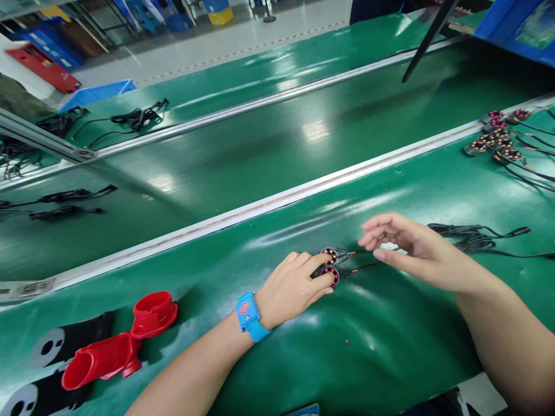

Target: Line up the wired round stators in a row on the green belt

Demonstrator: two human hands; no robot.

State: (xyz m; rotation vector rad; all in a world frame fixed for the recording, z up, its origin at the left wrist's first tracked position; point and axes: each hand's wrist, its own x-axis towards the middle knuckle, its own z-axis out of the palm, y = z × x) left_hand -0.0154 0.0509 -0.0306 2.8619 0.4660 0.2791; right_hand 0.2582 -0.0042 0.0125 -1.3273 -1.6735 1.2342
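My left hand (288, 289), with a blue wrist strap (248, 312), is palm down with its fingers over two small round motor stators. The upper stator (330, 255) has copper-coloured windings and the lower stator (332, 277) has red ones. They lie side by side on the green mat, partly covered by my fingertips. Thin black cables run from them to the right, passing under my right hand (407, 248). That hand hovers with curved fingers and the thumb apart, nothing visible in it. Beyond it lies a bundled black cable (472, 236).
Red plastic parts (102, 361) and black cylinders with pale ring ends (47, 346) stand at lower left. More wired stators (498, 141) are piled at upper right. A metal rail (260, 216) crosses the bench. Black cables (136, 118) lie beyond, and a blue bin (520, 29) is at top right.
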